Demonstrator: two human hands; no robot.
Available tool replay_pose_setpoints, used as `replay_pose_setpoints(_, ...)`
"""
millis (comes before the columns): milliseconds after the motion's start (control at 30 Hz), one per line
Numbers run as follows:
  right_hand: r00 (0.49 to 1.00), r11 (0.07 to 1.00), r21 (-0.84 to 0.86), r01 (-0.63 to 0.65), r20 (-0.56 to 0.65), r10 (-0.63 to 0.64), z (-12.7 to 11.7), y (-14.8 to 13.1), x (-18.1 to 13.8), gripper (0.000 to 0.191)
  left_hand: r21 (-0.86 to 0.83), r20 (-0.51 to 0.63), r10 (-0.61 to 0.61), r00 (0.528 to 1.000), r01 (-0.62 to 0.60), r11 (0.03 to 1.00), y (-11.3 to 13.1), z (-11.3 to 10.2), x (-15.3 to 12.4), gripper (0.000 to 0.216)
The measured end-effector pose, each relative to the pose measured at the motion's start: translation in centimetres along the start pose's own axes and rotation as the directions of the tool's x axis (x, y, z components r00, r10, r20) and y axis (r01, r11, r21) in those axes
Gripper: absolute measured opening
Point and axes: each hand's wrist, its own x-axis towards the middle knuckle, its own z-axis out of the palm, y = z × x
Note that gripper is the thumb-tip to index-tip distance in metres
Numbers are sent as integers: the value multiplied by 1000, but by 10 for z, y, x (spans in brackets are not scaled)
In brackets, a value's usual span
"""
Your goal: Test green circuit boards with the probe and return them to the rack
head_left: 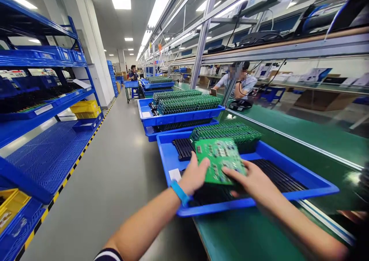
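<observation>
Over a blue tray (pixel 317 188) I hold a green circuit board (pixel 220 159) between both hands. My left hand (pixel 194 174), with a blue band at the wrist, is closed on the board's left edge, thumb on its face. On the board's right edge my right hand (pixel 253 178) is closed too, its thumb across the lower face. Just behind, a row of green circuit boards (pixel 230 132) stands upright in the tray. Black slotted racks (pixel 279 174) lie in the tray's right part, and another black rack (pixel 183 147) is at its left.
Further along the green bench (pixel 288 134) are stacked blue trays (pixel 184 118) filled with boards. A blue shelf unit (pixel 43 61) stands left of the grey aisle (pixel 121 168). One person (pixel 245 84) sits across the bench; another person (pixel 133 74) is far down the aisle.
</observation>
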Motion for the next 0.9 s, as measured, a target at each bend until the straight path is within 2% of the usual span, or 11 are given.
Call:
replay_pose_setpoints(33,1000,999,-35,-12,2,12,9,-13,27,38,32,-44,-11,999,12,999,-3,-15,25,54)
replay_pose_setpoints(67,1000,988,-156,-2,-19,-1,19,-25,51,43,63,-93,-10,996,16,998,-6,-30,47,49)
replay_pose_setpoints(133,999,972,-235,-2,-46,-9,39,-43,91,58,122,-174,-3,985,24,992,-17,-53,82,36)
replay_pose_setpoints(233,999,940,-341,25,-26,-36,63,-53,129,65,198,-217,20,976,24,980,-37,-68,115,32)
replay_pose_setpoints(333,999,914,-403,50,12,-49,77,-53,151,64,271,-180,52,982,-1,963,-50,-66,135,32)
replay_pose_setpoints(400,998,910,-409,70,40,-58,79,-51,163,63,333,-140,85,986,-34,942,-54,-60,145,34)
replay_pose_setpoints(467,996,914,-396,87,62,-68,76,-47,173,55,407,-97,132,986,-82,910,-56,-55,153,38)
replay_pose_setpoints(567,990,920,-370,128,104,-96,66,-35,184,36,523,-15,208,978,-169,835,-58,-49,160,59)
replay_pose_setpoints(667,977,914,-356,196,153,-149,59,-25,186,36,613,76,272,959,-260,746,-60,-45,163,84)
replay_pose_setpoints(767,965,896,-365,253,168,-204,56,-22,185,41,675,132,313,940,-317,667,-62,-43,167,79)
replay_pose_setpoints(900,967,874,-415,255,127,-221,55,-22,181,34,740,121,354,927,-322,591,-63,-40,168,70)
